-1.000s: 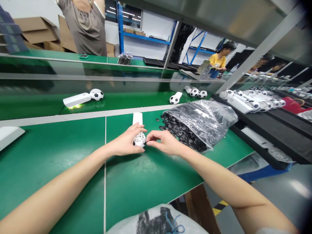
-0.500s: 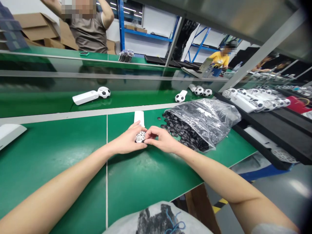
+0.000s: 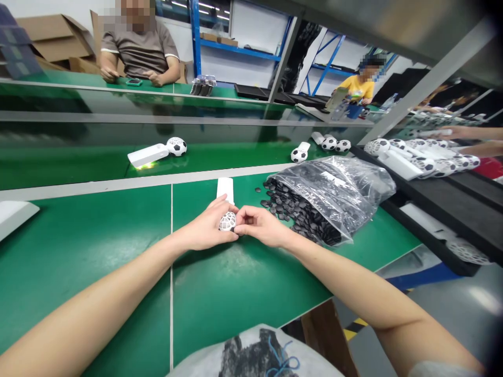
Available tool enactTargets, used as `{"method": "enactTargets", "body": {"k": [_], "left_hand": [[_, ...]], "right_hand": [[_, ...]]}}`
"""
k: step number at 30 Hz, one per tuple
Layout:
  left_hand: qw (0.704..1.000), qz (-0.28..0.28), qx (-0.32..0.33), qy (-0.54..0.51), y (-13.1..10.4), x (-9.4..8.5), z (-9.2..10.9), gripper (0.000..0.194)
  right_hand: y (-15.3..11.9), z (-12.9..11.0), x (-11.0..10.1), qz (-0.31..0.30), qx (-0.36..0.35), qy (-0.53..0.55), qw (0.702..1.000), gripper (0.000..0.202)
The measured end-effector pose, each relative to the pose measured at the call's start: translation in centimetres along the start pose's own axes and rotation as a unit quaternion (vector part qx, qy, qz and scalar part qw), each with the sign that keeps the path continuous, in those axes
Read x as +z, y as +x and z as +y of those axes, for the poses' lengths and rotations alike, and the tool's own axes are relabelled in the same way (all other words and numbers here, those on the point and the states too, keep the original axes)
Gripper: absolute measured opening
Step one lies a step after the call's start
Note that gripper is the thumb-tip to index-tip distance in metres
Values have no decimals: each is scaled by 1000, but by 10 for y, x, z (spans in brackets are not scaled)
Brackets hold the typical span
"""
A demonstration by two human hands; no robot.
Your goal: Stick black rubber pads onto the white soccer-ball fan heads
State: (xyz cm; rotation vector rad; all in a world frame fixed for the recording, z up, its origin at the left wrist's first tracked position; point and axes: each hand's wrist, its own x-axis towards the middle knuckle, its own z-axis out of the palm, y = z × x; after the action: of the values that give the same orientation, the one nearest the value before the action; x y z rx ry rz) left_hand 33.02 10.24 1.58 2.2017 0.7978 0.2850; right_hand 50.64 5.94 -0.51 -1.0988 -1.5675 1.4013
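While the left hand (image 3: 206, 228) was curled around the fan's (image 3: 227, 208) white ball-shaped head, thumb and fingers closed on it, the right hand (image 3: 261, 226) was pinched against the head's right side; whatever sat between those fingertips was too small to be made out. Fan was held low over the green bench (image 3: 98, 246), near the mat seam, handle pointed away from the body. Just right of the hands, a clear bag (image 3: 338, 191) was lying open, black discs (image 3: 291, 207) spilled from its mouth onto the bench. Further back, on the belt (image 3: 58, 167), finished fans (image 3: 157, 152) with black-and-white heads were laid flat. More fans were stacked on the black tray (image 3: 451, 193) at far right. A seated person (image 3: 137, 47) was seen across the line, hands rested on the far bench.
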Motion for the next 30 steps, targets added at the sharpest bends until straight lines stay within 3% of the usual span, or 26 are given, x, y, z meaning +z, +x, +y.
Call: {"method": "enactTargets", "body": {"k": [8, 13, 21, 24, 26, 28, 30], "left_hand": [[999, 40, 18, 6, 2, 7, 1, 30], [999, 16, 28, -3, -2, 3, 1, 33], [999, 40, 18, 6, -2, 5, 0, 30], [999, 30, 22, 16, -3, 6, 1, 36], [999, 36, 12, 17, -4, 6, 1, 41], [999, 48, 11, 11, -5, 6, -1, 44], [999, 46, 28, 3, -5, 5, -4, 44]], "right_hand": [[4, 5, -2, -39, 35, 87, 995, 26], [4, 4, 0, -23, 41, 105, 993, 29], [3, 9, 4, -9, 33, 57, 998, 28], [10, 5, -9, 8, 31, -52, 998, 26], [21, 1, -26, 76, 9, -226, 971, 19], [33, -1, -46, 165, -4, -404, 900, 15], [42, 2, -64, 202, 15, -479, 854, 17]]}}
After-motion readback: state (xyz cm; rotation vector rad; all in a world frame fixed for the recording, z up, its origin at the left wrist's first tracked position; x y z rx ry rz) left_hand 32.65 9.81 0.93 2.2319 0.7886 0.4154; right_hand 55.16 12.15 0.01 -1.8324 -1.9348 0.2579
